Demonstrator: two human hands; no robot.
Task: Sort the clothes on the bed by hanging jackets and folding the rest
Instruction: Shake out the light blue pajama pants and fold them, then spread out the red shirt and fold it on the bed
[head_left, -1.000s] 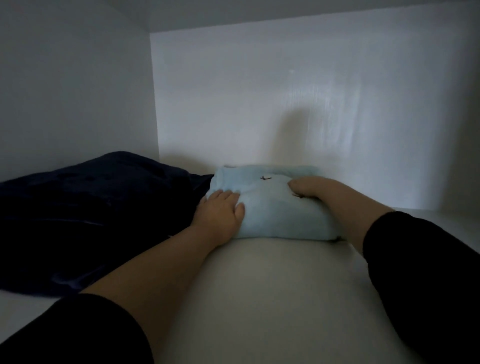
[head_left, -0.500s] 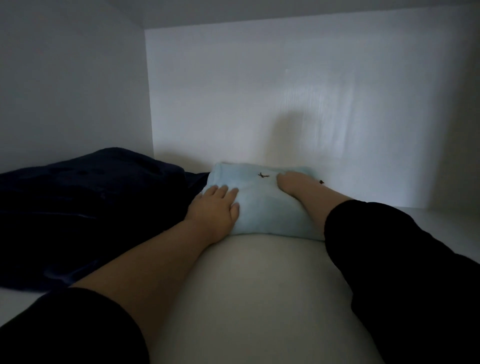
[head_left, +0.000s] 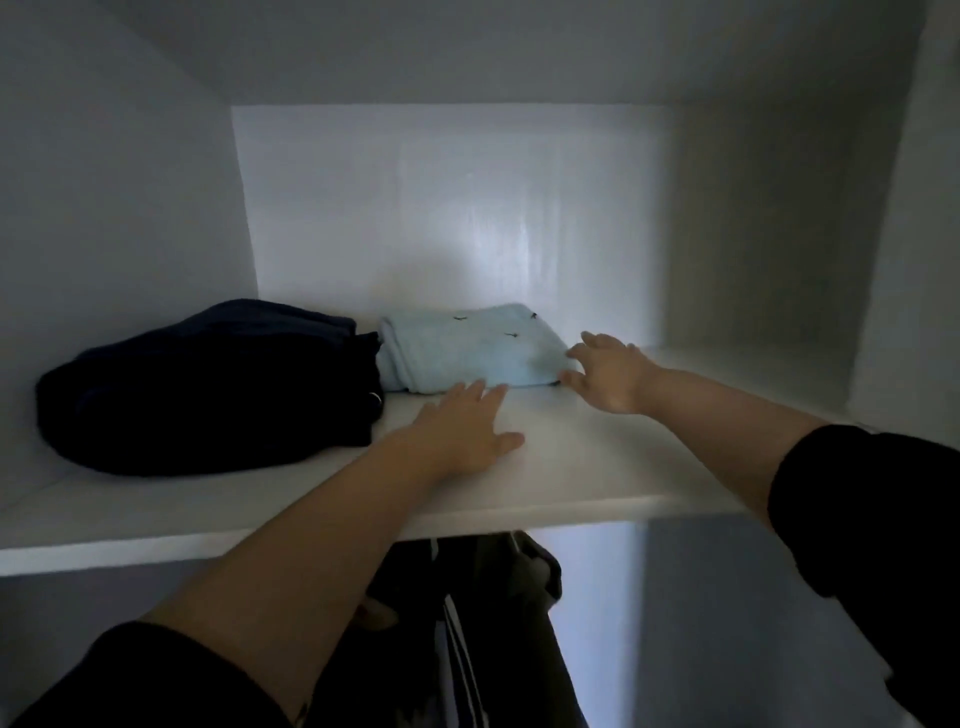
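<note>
left hand (head_left: 462, 431) and right hand (head_left: 608, 376) are noted empty, fingers straight, at the front edge of the folded blue garment (head_left: 467, 348) on a white closet shelf (head_left: 597, 467), navy bundle (head_left: 208, 384) alongside.

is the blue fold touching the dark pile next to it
Touching. The head view shows the left edge of the blue fold lying against the dark pile, with no shelf showing between them.
</note>
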